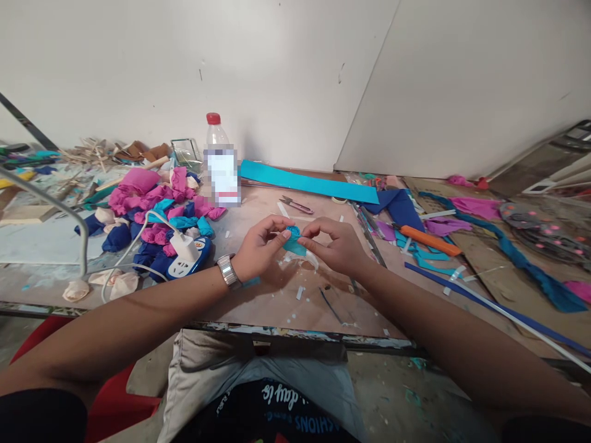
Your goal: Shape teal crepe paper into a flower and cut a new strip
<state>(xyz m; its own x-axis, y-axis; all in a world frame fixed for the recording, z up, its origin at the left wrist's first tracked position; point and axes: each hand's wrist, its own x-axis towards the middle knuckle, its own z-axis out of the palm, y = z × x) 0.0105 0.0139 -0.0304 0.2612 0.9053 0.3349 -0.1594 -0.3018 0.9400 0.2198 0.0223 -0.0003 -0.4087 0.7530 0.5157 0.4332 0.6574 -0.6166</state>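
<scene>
Between my hands, just above the tabletop, is a small turquoise rolled flower (294, 240) that looks like crepe paper or cloth. My left hand (263, 247) pinches its left side with thumb and fingers. On the other side, my right hand (335, 245) grips its edge between thumb and forefinger. Beyond the hands lies a pair of pink-handled thread snips (296, 204). A flat turquoise strip (309, 182) stretches along the back of the table. Parts of the flower are hidden behind my fingers.
A red-capped bottle (215, 138) stands at the back left. Beside it is a heap of pink, blue and turquoise flowers (143, 191), with a power strip (189, 261) and looping cable in front. An orange utility knife (430, 240) lies among scraps on the right. A white wall (286, 80) rises behind.
</scene>
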